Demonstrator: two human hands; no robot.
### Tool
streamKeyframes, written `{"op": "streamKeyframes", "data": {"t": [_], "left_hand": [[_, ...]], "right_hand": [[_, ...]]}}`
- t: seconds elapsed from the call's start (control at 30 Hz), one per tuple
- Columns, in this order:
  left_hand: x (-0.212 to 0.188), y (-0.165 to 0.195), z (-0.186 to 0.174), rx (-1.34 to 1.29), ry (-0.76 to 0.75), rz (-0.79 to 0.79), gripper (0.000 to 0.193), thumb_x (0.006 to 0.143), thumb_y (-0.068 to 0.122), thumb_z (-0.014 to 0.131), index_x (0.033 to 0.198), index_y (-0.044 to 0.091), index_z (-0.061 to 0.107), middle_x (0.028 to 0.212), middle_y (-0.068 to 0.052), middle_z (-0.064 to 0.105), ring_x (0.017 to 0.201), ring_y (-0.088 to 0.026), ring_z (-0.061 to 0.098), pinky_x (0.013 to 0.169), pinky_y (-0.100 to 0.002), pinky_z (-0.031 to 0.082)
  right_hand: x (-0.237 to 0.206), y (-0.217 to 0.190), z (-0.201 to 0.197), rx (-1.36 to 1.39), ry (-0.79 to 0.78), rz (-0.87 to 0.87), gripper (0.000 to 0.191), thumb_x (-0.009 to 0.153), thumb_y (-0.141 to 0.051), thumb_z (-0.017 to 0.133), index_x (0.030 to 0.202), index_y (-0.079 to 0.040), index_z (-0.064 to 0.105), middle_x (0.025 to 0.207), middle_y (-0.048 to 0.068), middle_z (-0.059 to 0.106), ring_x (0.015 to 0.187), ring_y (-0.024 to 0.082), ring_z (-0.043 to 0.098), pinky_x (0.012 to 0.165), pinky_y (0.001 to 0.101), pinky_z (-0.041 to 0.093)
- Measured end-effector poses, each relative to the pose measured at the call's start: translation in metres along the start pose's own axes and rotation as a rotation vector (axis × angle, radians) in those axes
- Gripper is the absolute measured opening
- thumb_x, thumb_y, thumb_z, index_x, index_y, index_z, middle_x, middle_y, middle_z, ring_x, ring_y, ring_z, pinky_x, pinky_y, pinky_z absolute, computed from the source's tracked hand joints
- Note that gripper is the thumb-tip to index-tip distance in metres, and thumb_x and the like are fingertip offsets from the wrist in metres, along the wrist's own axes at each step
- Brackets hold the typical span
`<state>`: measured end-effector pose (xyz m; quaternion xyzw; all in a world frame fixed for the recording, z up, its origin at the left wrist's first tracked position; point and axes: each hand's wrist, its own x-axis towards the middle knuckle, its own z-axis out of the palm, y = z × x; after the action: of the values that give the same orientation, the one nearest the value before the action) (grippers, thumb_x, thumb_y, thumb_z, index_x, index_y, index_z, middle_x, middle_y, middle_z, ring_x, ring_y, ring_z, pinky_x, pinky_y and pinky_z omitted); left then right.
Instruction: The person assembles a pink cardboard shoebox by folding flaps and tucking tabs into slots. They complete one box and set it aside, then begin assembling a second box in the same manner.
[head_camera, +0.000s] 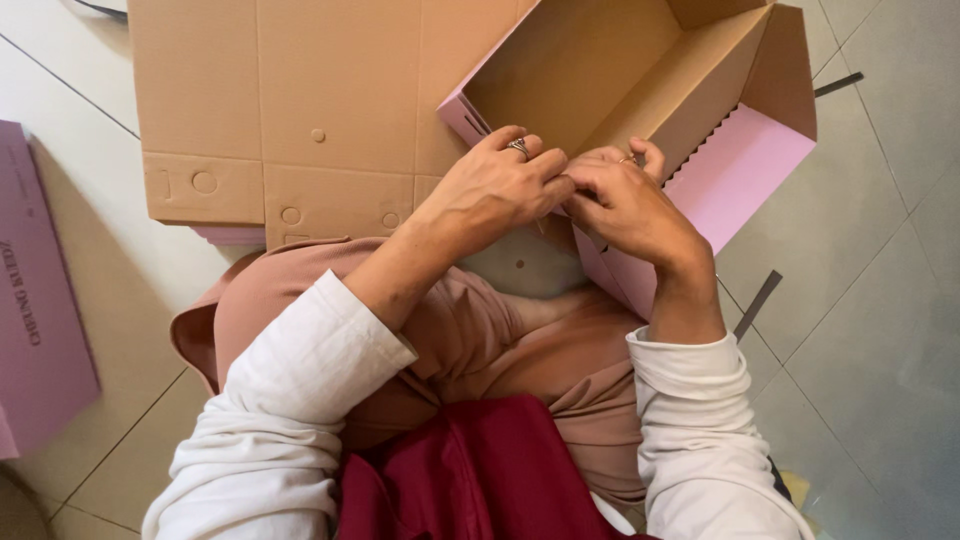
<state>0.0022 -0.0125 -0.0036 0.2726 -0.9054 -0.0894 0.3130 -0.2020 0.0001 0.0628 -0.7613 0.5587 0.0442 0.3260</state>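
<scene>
- At nine o'clock we see a pink flat box (40, 300) on the tiled floor (880, 330); the frame's left edge cuts it off.
- At eleven o'clock lies a flat brown cardboard sheet (260, 100), its top cropped and its near edge hidden behind our knee.
- Just past centre our left hand (495, 190) curls, fingers together, pinching the near wall of the open carton (620, 80); what the fingertips grip is hidden.
- Our right hand (630, 205) meets it, touching, fingers folded over the same wall; the thumb is out of sight.
- The carton sits at one o'clock, brown inside, pink outside, mouth facing us, long axis running from seven o'clock to one o'clock; its far corner is cropped.
- A pink flap (735, 170) hangs at two o'clock, with dark strips (757, 305) on the floor beyond.
</scene>
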Motion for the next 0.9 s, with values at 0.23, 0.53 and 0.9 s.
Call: {"op": "streamKeyframes", "data": {"t": [0.23,0.53,0.9], "left_hand": [[-0.002,-0.002,-0.001,0.018,-0.007,0.040,0.010,0.090,0.016,0.063,0.098,0.012,0.067,0.097,-0.002,0.059,0.101,-0.021,0.064,0.110,-0.044,0.046],[-0.003,-0.002,0.000,-0.083,-0.059,0.008,0.009,0.088,0.012,0.063,0.096,0.013,0.066,0.099,-0.004,0.059,0.095,-0.021,0.064,0.110,-0.044,0.046],[-0.006,-0.005,0.002,-0.012,-0.028,0.011,0.023,0.087,0.014,0.062,0.108,0.009,0.070,0.100,-0.003,0.062,0.097,-0.022,0.067,0.104,-0.045,0.045]], "right_hand": [[0.007,0.015,0.003,0.029,0.072,-0.027,0.016,0.091,-0.029,0.069,0.091,-0.013,0.074,0.094,0.002,0.071,0.109,0.018,0.060,0.116,0.0499,0.017],[0.012,0.017,0.030,-0.083,0.229,-0.018,0.018,0.088,-0.023,0.073,0.082,-0.007,0.067,0.080,0.005,0.066,0.096,0.022,0.062,0.112,0.0499,0.024],[0.008,0.019,0.042,-0.027,0.368,-0.096,0.017,0.084,-0.023,0.076,0.083,-0.008,0.068,0.080,0.003,0.069,0.104,0.023,0.062,0.112,0.0525,0.021]]}}
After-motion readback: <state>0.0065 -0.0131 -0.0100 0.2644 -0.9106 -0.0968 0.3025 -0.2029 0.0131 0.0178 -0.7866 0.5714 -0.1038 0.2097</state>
